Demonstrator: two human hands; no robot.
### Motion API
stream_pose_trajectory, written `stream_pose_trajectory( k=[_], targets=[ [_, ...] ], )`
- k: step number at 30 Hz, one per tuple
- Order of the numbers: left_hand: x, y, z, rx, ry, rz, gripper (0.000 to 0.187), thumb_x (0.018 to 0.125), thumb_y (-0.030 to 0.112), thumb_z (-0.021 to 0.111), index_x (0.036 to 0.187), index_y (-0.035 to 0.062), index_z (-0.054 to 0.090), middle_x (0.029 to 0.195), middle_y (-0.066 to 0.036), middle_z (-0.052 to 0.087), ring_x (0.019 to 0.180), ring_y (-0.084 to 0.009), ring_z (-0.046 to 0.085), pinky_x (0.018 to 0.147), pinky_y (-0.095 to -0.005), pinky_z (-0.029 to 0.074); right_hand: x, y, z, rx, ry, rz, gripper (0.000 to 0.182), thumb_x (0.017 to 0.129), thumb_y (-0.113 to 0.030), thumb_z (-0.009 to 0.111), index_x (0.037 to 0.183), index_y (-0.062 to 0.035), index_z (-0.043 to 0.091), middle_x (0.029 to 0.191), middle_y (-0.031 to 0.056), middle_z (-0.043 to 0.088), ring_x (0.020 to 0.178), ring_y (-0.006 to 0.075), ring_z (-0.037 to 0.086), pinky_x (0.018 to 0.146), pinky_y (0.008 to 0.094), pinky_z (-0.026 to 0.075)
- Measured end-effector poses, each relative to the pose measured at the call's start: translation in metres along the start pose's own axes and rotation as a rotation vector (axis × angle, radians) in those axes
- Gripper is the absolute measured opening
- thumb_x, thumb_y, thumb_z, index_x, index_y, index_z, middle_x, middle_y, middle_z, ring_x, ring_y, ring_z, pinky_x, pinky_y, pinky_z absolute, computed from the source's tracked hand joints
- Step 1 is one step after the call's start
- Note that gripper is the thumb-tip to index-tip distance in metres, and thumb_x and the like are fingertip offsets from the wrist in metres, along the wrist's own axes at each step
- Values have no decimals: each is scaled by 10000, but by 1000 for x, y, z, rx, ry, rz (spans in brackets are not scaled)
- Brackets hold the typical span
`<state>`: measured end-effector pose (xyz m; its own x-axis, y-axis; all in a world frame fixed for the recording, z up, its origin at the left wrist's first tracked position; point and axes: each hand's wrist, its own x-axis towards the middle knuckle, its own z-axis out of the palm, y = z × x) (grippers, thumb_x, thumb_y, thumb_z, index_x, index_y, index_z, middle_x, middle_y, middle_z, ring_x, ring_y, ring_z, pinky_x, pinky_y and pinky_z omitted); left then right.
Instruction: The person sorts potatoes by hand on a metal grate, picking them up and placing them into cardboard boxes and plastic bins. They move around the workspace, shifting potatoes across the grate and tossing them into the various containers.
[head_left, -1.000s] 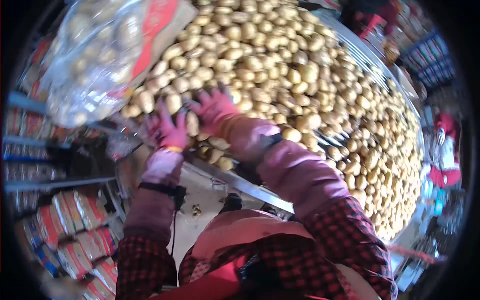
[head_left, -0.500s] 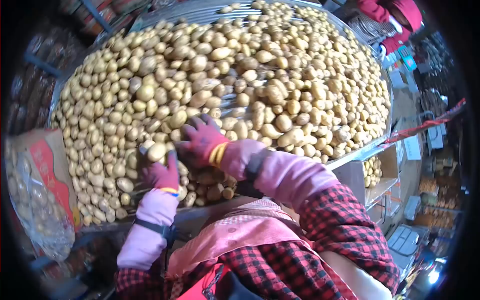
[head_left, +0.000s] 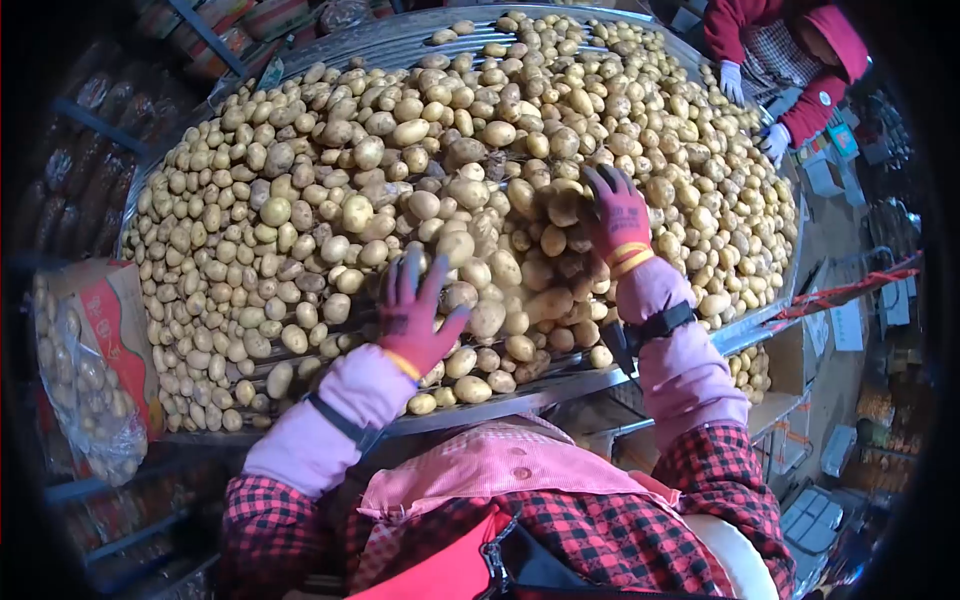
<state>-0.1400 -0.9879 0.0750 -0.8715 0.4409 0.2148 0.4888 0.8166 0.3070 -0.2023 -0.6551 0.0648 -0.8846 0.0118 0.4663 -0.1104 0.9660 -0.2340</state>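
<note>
A broad heap of potatoes (head_left: 357, 213) covers the slatted metal table (head_left: 490, 408) in front of me. My left hand (head_left: 412, 318), in a red glove with grey fingertips, is open with fingers spread over the near middle of the heap, beside some motion-blurred potatoes (head_left: 457, 247). Further right and deeper into the heap is my right hand (head_left: 615, 220), gloved the same way. Its fingers stretch out against a darker potato (head_left: 563, 208) on their left side, not wrapped round it. The right thumb is hidden.
At the left stands a red-and-brown carton (head_left: 118, 325) with a clear bag of potatoes (head_left: 90, 395). A co-worker (head_left: 785, 55) in white gloves reaches onto the far right edge. Red twisted rope (head_left: 850, 290) runs off the right corner, above an open box of potatoes (head_left: 750, 370).
My right hand has moved right and away from me, apart from the left. My left hand has shifted right and spread open, no longer at a pale potato. The co-worker's gloved hands now show.
</note>
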Motion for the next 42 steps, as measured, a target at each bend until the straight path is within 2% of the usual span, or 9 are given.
stream_pose_trajectory(
  k=[8, 10, 11, 14, 18, 27, 33, 36, 42],
  targets=[
    [-139, -89, -57, 351, 72, -337, 712, 823, 341, 678, 1433, 67, 434, 1460, -243, 373, 1359, -442, 318, 1135, -565, 218, 102, -44, 92, -165, -574, -163, 256, 891, -265, 567, 1118, -216, 675, 986, 132, 676, 912, 356, 663, 751, 456, 547],
    [-167, -106, -60, 455, 40, -360, 706, 831, 355, 652, 1433, 60, 434, 1464, -242, 372, 1365, -431, 316, 1139, -558, 211, 121, -42, 96, -147, -612, -467, 303, 889, -275, 572, 1172, -212, 659, 1003, 151, 672, 888, 360, 669, 745, 454, 552],
    [-175, -114, -60, 427, 45, -364, 706, 831, 351, 648, 1433, 54, 432, 1465, -242, 372, 1364, -429, 318, 1140, -555, 210, 139, -50, 99, -154, -815, -190, 439, 855, -254, 620, 1293, -230, 595, 1126, 159, 645, 931, 351, 663, 794, 450, 550],
    [-188, -124, -55, 333, 46, -381, 711, 829, 343, 642, 1434, 39, 427, 1466, -242, 375, 1360, -425, 327, 1140, -549, 211, 148, -16, 118, -258, -614, -903, 599, 772, -230, 710, 1347, -262, 545, 1217, 97, 620, 1039, 309, 630, 876, 413, 530],
    [-186, -131, -55, 291, 83, -373, 723, 818, 357, 645, 1423, 21, 434, 1445, -244, 407, 1332, -430, 365, 1123, -551, 243, 145, -18, 140, -163, -657, -800, 287, 922, -328, 549, 1176, -256, 665, 1057, 77, 668, 937, 274, 663, 814, 400, 526],
    [-188, -132, -53, 288, 55, -389, 718, 820, 364, 633, 1415, 12, 435, 1433, -220, 434, 1338, -398, 377, 1123, -546, 247, 142, -53, 149, -477, -739, -780, 387, 900, -163, 524, 1262, -261, 618, 1154, 40, 629, 1015, 256, 633, 840, 399, 518],
    [-189, -127, -56, 215, 59, -427, 703, 824, 310, 650, 1418, 8, 425, 1423, -224, 438, 1327, -395, 389, 1124, -533, 263, 147, -55, 93, -177, -768, -308, 316, 865, -279, 615, 1151, -165, 685, 1023, 116, 710, 1000, 333, 667, 829, 419, 545],
    [-190, -125, -55, 183, 90, -407, 682, 828, 276, 659, 1414, 10, 432, 1410, -229, 445, 1313, -406, 398, 1119, -524, 284, 126, -25, 85, 736, -791, 178, 339, 857, -119, 706, 1194, -97, 680, 1025, 32, 724, 885, 153, 663, 796, 328, 540],
    [-170, -140, -62, 107, 192, -174, 607, 863, 219, 643, 1403, 9, 460, 1422, -214, 448, 1316, -415, 399, 1125, -516, 291, 39, -28, -27, 1417, -641, 487, 475, 883, -135, 702, 1333, -56, 569, 1158, 18, 674, 1054, 152, 630, 882, 340, 521]
  ],
)
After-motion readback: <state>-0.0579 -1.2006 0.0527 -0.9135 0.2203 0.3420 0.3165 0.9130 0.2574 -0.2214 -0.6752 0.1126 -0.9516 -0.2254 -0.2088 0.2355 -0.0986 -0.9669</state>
